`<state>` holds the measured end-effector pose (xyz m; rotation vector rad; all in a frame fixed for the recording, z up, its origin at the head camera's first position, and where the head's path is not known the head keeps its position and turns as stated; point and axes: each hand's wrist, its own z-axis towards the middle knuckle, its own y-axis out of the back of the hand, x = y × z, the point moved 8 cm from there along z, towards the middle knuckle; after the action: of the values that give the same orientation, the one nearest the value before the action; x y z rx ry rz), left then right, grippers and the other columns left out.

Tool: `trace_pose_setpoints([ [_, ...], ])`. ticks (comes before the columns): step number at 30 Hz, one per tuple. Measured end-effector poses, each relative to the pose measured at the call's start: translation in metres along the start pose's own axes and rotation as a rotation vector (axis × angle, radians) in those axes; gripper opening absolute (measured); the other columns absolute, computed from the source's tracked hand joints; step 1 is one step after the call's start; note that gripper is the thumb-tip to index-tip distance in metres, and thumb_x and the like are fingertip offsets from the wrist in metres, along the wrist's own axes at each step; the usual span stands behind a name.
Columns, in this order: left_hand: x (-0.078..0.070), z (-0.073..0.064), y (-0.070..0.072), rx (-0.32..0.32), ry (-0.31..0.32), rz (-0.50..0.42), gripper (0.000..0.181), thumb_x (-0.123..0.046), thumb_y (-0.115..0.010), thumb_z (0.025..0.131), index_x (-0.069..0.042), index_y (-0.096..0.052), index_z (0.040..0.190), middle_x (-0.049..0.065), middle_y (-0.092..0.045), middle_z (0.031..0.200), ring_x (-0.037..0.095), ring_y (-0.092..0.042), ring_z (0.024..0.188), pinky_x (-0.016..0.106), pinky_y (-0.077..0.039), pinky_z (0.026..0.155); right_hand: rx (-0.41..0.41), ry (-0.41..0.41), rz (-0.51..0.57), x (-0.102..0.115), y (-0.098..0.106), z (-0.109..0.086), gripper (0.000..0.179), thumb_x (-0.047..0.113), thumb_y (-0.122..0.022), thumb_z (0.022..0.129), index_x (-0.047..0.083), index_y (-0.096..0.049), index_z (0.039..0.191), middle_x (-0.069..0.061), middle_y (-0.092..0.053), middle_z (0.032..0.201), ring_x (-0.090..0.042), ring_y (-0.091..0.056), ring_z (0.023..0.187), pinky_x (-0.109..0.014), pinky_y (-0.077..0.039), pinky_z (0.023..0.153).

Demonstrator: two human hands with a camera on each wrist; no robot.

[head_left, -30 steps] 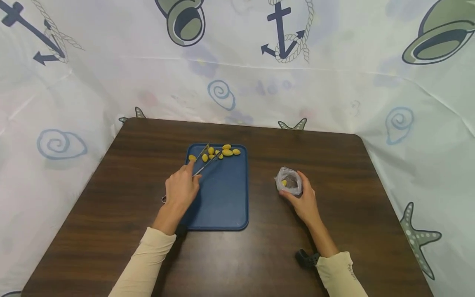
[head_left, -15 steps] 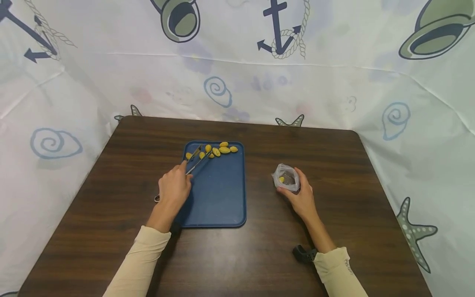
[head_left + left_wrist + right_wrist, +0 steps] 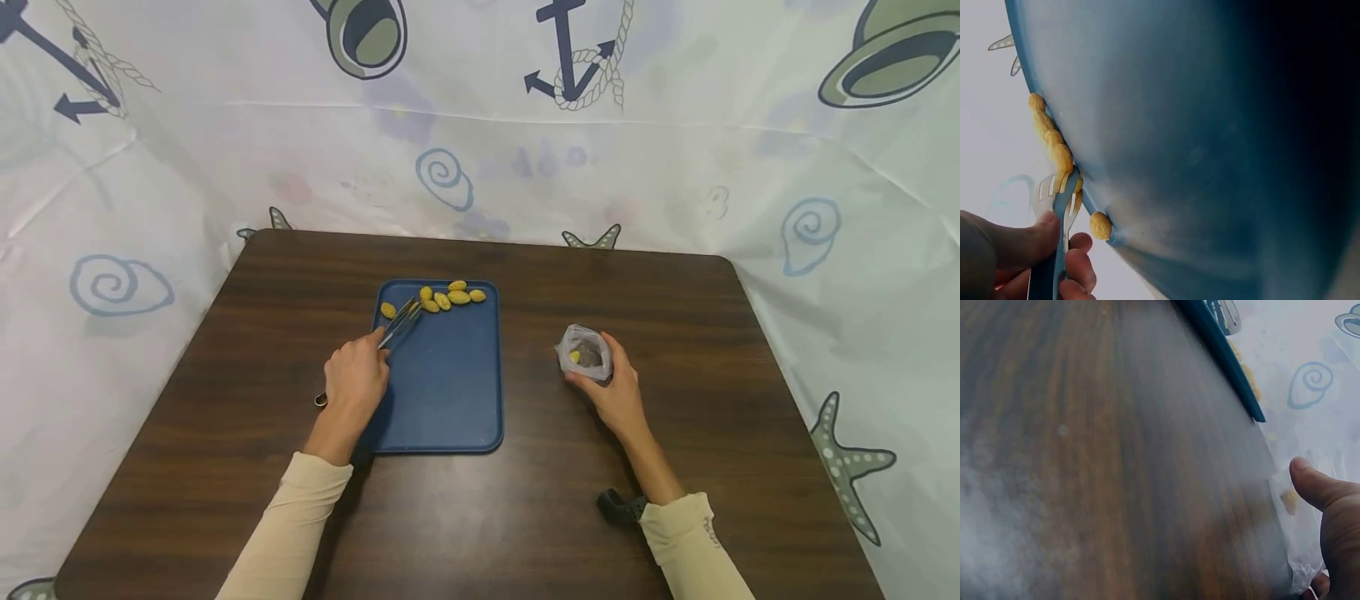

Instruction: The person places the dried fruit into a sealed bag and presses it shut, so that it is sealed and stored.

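Observation:
My left hand grips metal tongs with slotted, fork-like ends. Their tips have come close together around one oval yellow piece at the far left of a blue tray. Several more oval yellow pieces lie in a loose row along the tray's far edge, and one yellow piece sits apart at the left corner. In the left wrist view, the tong ends overlap the pieces. On the right, my right hand holds a clear plastic bag by its rim, mouth up, with a yellow piece inside.
Both the tray and the bag rest on a dark wooden table. A white cloth printed with anchors, shells and starfish hangs behind and at the sides. A black wrist strap shows at the right sleeve.
The tongs, earlier spread apart over the pieces, have narrowed around one piece and drawn back a little to the left. The right hand keeps holding the bag in place.

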<state>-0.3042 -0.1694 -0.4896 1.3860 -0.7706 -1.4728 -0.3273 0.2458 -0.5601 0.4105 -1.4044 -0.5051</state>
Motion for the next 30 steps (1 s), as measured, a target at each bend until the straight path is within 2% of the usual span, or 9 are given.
trace_pose_setpoints([
  [6,-0.005,-0.001,0.004,-0.038,-0.011,-0.018,0.038,-0.014,-0.06,0.101,-0.005,-0.066,0.137,0.024,-0.072,0.124,0.053,-0.071,0.093,0.064,-0.054,0.071,0.007,-0.011,-0.011,0.0,0.004,0.001,0.096,0.033,-0.088,0.083,0.016,-0.034,0.16,-0.017,-0.05,0.154,-0.041,-0.049,0.137,-0.061,-0.038,0.112],
  [12,-0.011,-0.005,0.01,-0.121,-0.066,-0.064,0.037,-0.014,-0.064,0.1,-0.008,-0.068,0.136,0.022,-0.075,0.119,0.051,-0.072,0.087,0.063,-0.054,0.067,0.01,-0.022,-0.006,0.0,0.003,0.0,0.095,0.037,-0.087,0.083,0.018,-0.035,0.16,-0.014,-0.049,0.156,-0.043,-0.045,0.14,-0.064,-0.031,0.115],
  [17,-0.018,-0.007,0.015,-0.201,-0.142,-0.126,0.037,-0.013,-0.07,0.097,-0.009,-0.071,0.133,0.02,-0.076,0.115,0.048,-0.073,0.082,0.062,-0.053,0.065,0.015,-0.027,-0.001,0.0,0.002,-0.001,0.095,0.037,-0.087,0.083,0.018,-0.035,0.16,-0.014,-0.048,0.156,-0.043,-0.044,0.14,-0.064,-0.031,0.115],
  [21,-0.025,-0.007,0.016,-0.225,-0.213,-0.178,0.038,-0.013,-0.073,0.095,-0.01,-0.072,0.132,0.018,-0.077,0.113,0.044,-0.073,0.073,0.059,-0.053,0.064,0.01,-0.016,0.008,0.002,0.002,-0.001,0.095,0.036,-0.088,0.083,0.017,-0.036,0.159,-0.015,-0.05,0.155,-0.042,-0.047,0.138,-0.062,-0.035,0.113],
  [23,-0.028,-0.006,0.016,-0.221,-0.237,-0.203,0.038,-0.014,-0.074,0.094,-0.009,-0.072,0.132,0.018,-0.078,0.109,0.038,-0.069,0.063,0.055,-0.052,0.061,0.008,-0.011,0.007,0.002,0.002,-0.001,0.095,0.036,-0.088,0.083,0.017,-0.036,0.159,-0.015,-0.05,0.155,-0.041,-0.048,0.138,-0.061,-0.036,0.113],
  [25,-0.032,-0.005,0.016,-0.211,-0.255,-0.225,0.039,-0.014,-0.075,0.093,-0.009,-0.072,0.132,0.017,-0.079,0.103,0.029,-0.059,0.052,0.049,-0.048,0.057,0.008,-0.008,0.004,0.002,0.002,0.0,0.095,0.035,-0.088,0.082,0.016,-0.036,0.16,-0.015,-0.05,0.154,-0.04,-0.049,0.137,-0.06,-0.037,0.112],
  [27,-0.036,-0.004,0.017,-0.198,-0.274,-0.243,0.039,-0.014,-0.076,0.093,-0.008,-0.071,0.132,0.017,-0.08,0.097,0.02,-0.047,0.047,0.043,-0.042,0.053,0.008,-0.003,0.003,0.002,0.002,0.0,0.095,0.035,-0.088,0.082,0.015,-0.035,0.16,-0.016,-0.05,0.154,-0.04,-0.049,0.137,-0.06,-0.038,0.112],
  [30,-0.043,-0.002,0.019,-0.186,-0.303,-0.261,0.04,-0.014,-0.076,0.093,-0.008,-0.071,0.133,0.017,-0.08,0.094,0.014,-0.037,0.045,0.036,-0.035,0.051,0.009,-0.008,0.0,0.003,0.002,0.0,0.095,0.036,-0.087,0.083,0.016,-0.035,0.16,-0.016,-0.05,0.154,-0.041,-0.048,0.137,-0.061,-0.037,0.113],
])
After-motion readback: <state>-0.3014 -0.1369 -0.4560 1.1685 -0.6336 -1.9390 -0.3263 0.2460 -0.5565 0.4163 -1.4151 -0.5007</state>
